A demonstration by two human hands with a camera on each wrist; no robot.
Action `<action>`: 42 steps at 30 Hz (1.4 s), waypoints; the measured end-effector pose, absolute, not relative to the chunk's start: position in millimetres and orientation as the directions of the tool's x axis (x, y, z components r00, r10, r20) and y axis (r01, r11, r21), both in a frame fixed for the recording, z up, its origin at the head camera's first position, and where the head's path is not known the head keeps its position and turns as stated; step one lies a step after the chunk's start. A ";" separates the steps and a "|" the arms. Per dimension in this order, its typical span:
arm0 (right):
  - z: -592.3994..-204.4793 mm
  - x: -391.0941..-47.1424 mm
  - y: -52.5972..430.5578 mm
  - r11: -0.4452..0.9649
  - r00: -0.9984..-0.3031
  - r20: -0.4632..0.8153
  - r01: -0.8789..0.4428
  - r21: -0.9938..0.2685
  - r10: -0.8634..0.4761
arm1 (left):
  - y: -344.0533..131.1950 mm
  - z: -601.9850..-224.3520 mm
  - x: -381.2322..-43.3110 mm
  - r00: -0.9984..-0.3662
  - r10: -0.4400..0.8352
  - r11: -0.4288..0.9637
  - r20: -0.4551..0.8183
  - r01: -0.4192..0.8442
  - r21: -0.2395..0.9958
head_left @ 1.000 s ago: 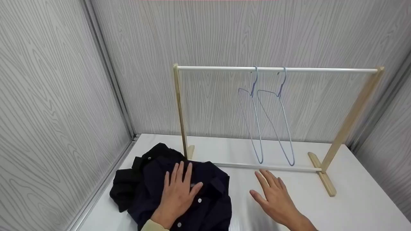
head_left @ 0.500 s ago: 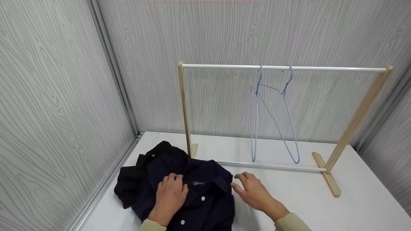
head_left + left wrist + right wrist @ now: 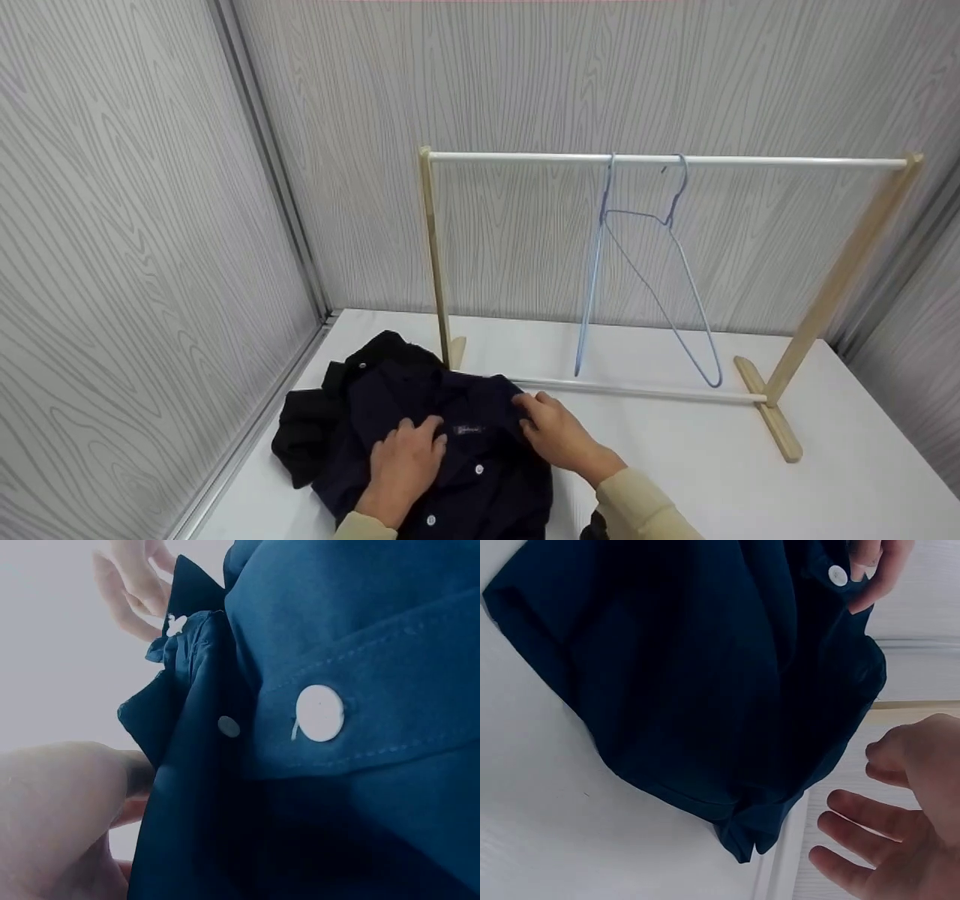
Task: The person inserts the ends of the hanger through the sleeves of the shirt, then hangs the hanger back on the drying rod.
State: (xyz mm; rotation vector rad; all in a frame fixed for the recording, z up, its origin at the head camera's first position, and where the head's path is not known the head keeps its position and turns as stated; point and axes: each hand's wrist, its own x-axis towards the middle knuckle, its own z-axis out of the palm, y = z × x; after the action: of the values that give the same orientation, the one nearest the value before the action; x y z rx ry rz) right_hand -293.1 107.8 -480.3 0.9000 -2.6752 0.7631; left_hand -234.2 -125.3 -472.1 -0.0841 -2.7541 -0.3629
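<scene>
A navy button-up shirt (image 3: 495, 491) with white buttons and a collar label lies rumpled in the head view. My left hand (image 3: 409, 461) grips its front by the collar with curled fingers; in the left wrist view that hand (image 3: 60, 817) sits behind the cloth's edge, its fingertips partly hidden. Beside the shirt's right shoulder, my right hand (image 3: 559, 435) has its fingers loosely bent. The right wrist view has this hand (image 3: 900, 817) with fingers spread apart and a gap between them and the cloth. Black clothing (image 3: 304, 431) lies partly under the shirt's left side.
Behind the shirt stands a clothes rack with wooden posts (image 3: 840, 277) and a white rail (image 3: 525, 157). Two blue wire hangers, a left one (image 3: 590, 300) and a right one (image 3: 694, 289), hang from it. Grey wood-grain panels (image 3: 135, 262) enclose the white table (image 3: 750, 487).
My left fingers have gone from lying flat on the shirt to curling at its front. The right hand has come leftward to the shirt's edge. Both hangers have swung, and the head view has shifted slightly.
</scene>
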 end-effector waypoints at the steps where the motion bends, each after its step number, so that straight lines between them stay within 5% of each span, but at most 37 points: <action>1: -481.5 -293.5 107.7 0.683 -0.787 0.349 -0.616 -0.393 -0.509 | -124.2 -473.0 -234.6 -0.937 0.016 0.965 0.349 0.105 0.239; 11: -494.9 -290.6 118.0 0.671 -0.774 0.256 -0.630 -0.391 -0.579 | -123.0 -479.6 -239.3 -0.966 -0.017 0.966 0.259 0.052 0.254; 24: -498.5 -292.2 128.7 0.673 -0.909 0.145 -0.390 -0.629 -0.391 | -123.9 -479.4 -243.9 -0.965 -0.097 0.952 0.244 -0.019 0.307; 34: -502.7 -287.9 135.9 0.684 -0.878 0.300 -0.479 -0.550 -0.374 | -123.9 -479.6 -244.3 -0.916 -0.065 0.941 0.397 0.075 0.329; 42: -494.2 -284.8 148.5 0.665 -0.853 0.373 -0.520 -0.536 -0.366 | -121.2 -474.5 -245.8 -0.921 -0.060 0.925 0.384 0.094 0.368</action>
State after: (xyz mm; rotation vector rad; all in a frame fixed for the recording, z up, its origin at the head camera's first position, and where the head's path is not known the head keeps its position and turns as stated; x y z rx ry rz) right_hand -284.8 148.5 -494.2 0.7159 -2.6479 0.9594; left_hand -245.8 -121.2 -474.5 -0.0247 -2.6887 -0.5404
